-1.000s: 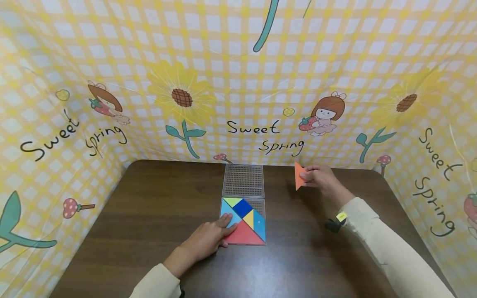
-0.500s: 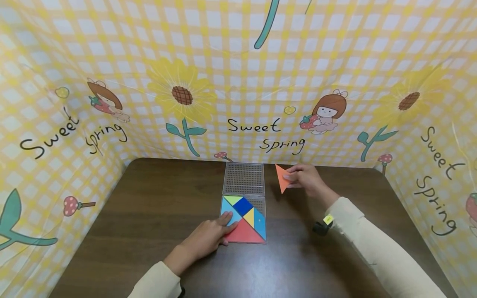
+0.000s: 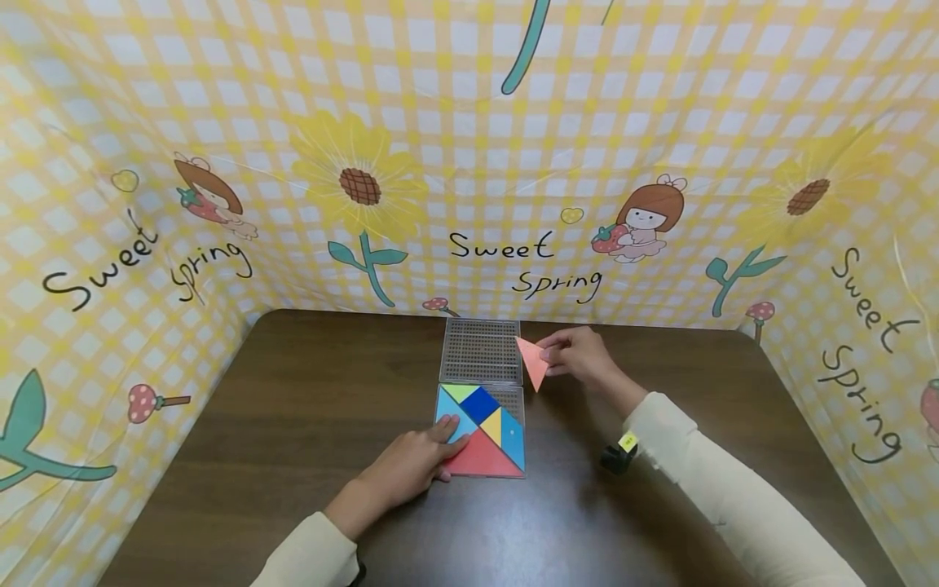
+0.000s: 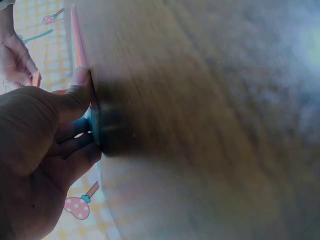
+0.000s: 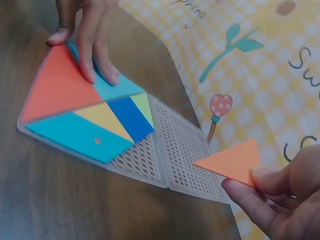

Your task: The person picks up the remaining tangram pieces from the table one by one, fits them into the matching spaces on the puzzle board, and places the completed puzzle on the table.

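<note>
A clear hinged tangram case (image 3: 517, 401) lies unfolded on the table. Its near half holds a red triangle (image 3: 484, 456), a light-blue triangle (image 5: 117, 89), a blue square (image 3: 479, 406), a small yellow triangle (image 3: 493, 427), a green triangle (image 3: 459, 392) and a blue parallelogram (image 5: 82, 135). My left hand (image 3: 411, 465) holds the case's near-left corner, two fingers lying on the light-blue triangle and the thumb at the edge. My right hand (image 3: 579, 356) pinches an orange triangle (image 5: 235, 162) between thumb and fingers, raised beside the case's far half.
The case's far half (image 3: 480, 350) shows a bare perforated grid. One gap with the same grid (image 5: 142, 157) shows at the near half's far-right corner. Dark wooden table (image 3: 308, 383) surrounds the case. A yellow checked cloth (image 3: 484, 163) stands behind and at both sides.
My right hand has moved left with the orange triangle, from well right of the case to its right edge, and the triangle has tilted. My left hand has stayed in place.
</note>
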`<state>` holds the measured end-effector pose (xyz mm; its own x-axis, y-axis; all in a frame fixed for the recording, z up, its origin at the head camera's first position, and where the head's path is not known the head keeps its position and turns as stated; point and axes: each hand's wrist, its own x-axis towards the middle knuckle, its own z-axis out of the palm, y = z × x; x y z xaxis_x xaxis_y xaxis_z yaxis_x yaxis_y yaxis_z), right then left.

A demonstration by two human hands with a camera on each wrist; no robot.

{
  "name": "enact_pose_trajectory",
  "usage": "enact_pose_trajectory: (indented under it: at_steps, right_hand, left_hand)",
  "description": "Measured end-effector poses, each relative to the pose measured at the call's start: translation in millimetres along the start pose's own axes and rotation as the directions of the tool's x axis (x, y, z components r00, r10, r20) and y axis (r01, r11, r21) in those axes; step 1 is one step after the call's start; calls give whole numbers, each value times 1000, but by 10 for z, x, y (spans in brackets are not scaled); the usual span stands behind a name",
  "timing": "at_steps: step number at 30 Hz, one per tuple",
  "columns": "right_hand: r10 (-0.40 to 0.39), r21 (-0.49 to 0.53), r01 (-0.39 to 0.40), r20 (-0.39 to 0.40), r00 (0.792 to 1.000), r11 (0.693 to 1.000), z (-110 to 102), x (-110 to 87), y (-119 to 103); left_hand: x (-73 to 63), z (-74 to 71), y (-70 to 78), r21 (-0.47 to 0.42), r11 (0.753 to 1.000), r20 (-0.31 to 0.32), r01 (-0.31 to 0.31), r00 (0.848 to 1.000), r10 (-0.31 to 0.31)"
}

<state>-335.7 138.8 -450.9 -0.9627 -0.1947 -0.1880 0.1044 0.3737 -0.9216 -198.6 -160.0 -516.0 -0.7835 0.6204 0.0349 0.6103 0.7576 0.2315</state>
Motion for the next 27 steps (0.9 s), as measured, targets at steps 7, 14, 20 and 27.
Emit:
enact_pose_trajectory:
  at_steps: [7,14,20,27]
  right_hand:
    - [19,-36,-17,60,998,999,185,6,-1]
    - [48,-105,-42,61,997,994,332,10,60]
    - [55,-103,-49,59,997,994,412,-33,99]
    - [56,-85,-50,66,996,995,495,-29,155]
  left_hand:
    - [-12,-6,-4,9,1000,-9,-3,1000,4]
    - [-18,3,18,-2,1000,-21,-17,1000,17]
    - [-14,7,26,-21,1000,-6,-12,1000,12]
    - [-12,-12,2,-17,1000,-3,2,1000,-2]
